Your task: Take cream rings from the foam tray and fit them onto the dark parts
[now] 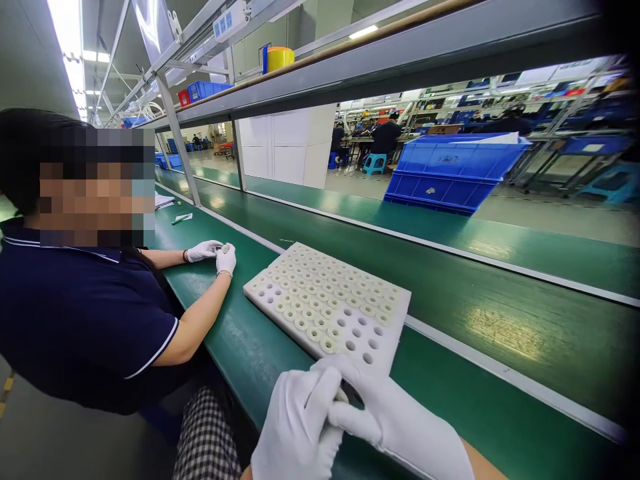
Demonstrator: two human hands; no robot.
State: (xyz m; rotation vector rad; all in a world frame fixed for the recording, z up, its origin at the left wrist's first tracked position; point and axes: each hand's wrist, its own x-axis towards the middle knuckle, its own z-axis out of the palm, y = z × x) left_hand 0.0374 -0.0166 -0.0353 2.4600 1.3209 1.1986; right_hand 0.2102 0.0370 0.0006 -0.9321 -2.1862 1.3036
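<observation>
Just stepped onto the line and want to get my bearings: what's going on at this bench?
A person in white gloves holds the left hand and right hand together at the near corner of a white perforated tray; whether they grip anything is hidden. Most tray holes hold small white rings; some near holes are empty. The tray lies on the green bench. A co-worker's gloved hands are pressed together further along.

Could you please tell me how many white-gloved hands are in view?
4: the wearer's left hand and right hand at bottom centre, and the seated co-worker's two gloved hands on the green bench; others may be hidden.
</observation>
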